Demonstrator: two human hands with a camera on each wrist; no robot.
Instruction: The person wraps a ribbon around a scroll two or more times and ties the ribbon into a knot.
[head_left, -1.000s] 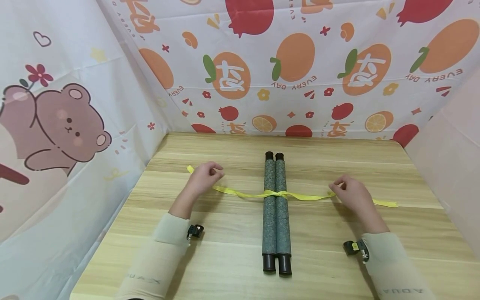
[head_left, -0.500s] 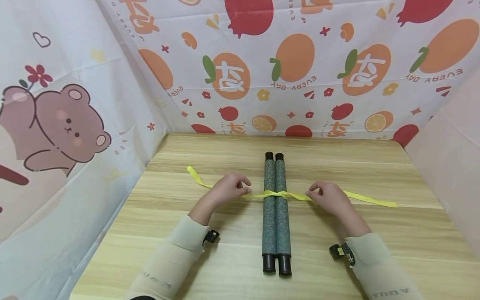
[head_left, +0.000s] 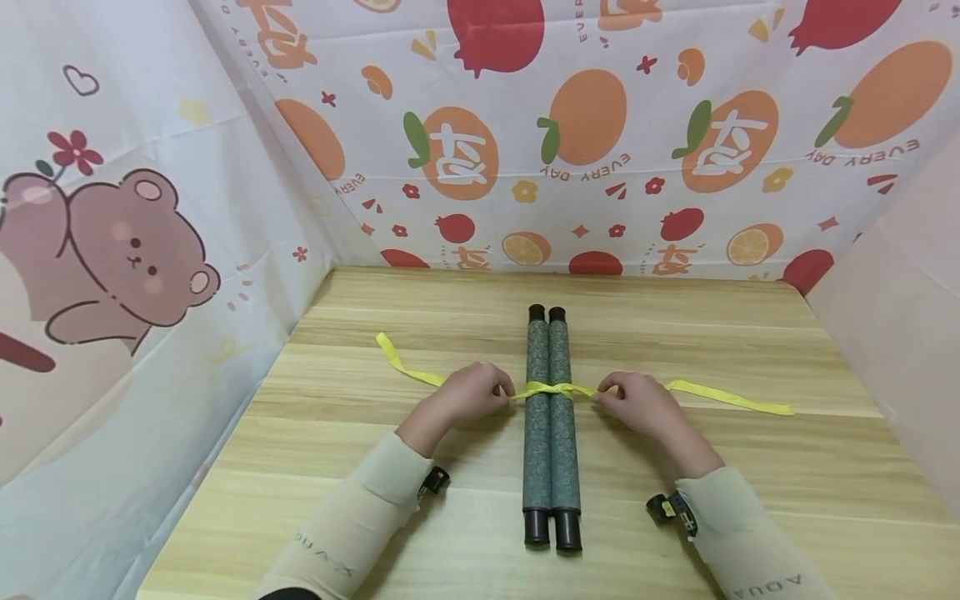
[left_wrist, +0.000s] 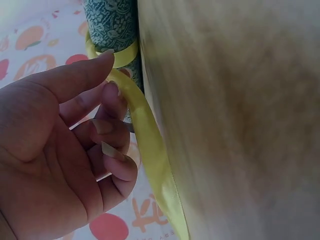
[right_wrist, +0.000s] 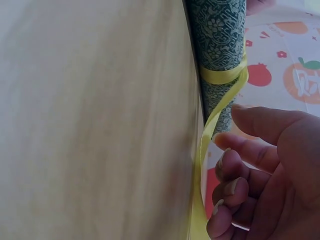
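A scroll (head_left: 538,458), seen as two green floral-patterned rolls with dark knobs at both ends, lies on the wooden table. A yellow ribbon (head_left: 730,398) goes round its middle and is crossed on top, its tails running out to both sides. My left hand (head_left: 474,390) is just left of the rolls; in the left wrist view the ribbon (left_wrist: 150,135) passes right by its thumb and index fingertips, which are slightly apart. Opposite it, my right hand (head_left: 639,400) has thumb and bent fingers beside the other tail, with a gap between thumb and index finger in the right wrist view.
The wooden table (head_left: 300,467) carries the scroll near its middle. A fruit-print cloth (head_left: 480,208) hangs behind the far edge, and a bear-print cloth (head_left: 247,350) closes off the left side.
Both hands have moved inward along the ribbon tails, from far out to close beside the rolls. The scroll stays put, and more of each tail's outer end shows.
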